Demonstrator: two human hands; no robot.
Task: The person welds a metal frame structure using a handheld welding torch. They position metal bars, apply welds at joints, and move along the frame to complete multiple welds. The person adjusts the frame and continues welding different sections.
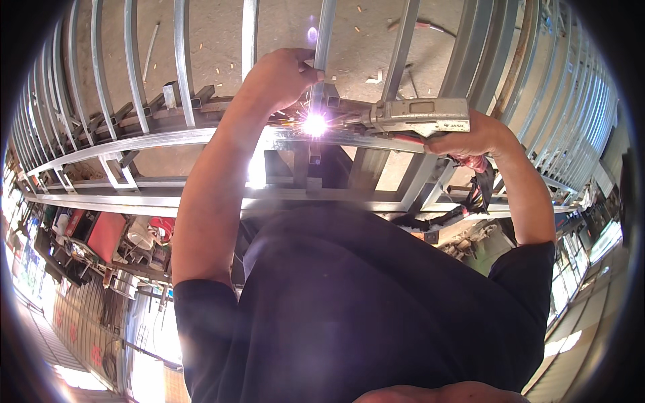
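Observation:
My right hand point(474, 139) is wrapped round a pale grey welding gun point(416, 113), whose tip points left. Bright white-violet light and flying sparks point(314, 124) burst at that tip, where an upright square metal tube point(326, 30) meets a long horizontal metal rail point(168, 138). Just above the arc, my left hand point(289, 75) grips the upright tube, thumb and fingers on either side of it. Glare hides the joint itself. From the gun's handle a dark, wrapped cable point(480, 191) hangs down and runs toward my body.
Evenly spaced metal bars point(185, 60) stretch to both sides of the frame. A second rail point(134, 201) runs parallel, nearer me. Scraps and a cable point(430, 25) lie on the concrete floor point(215, 40) beyond. Left of me are a red panel point(106, 236) and cluttered equipment.

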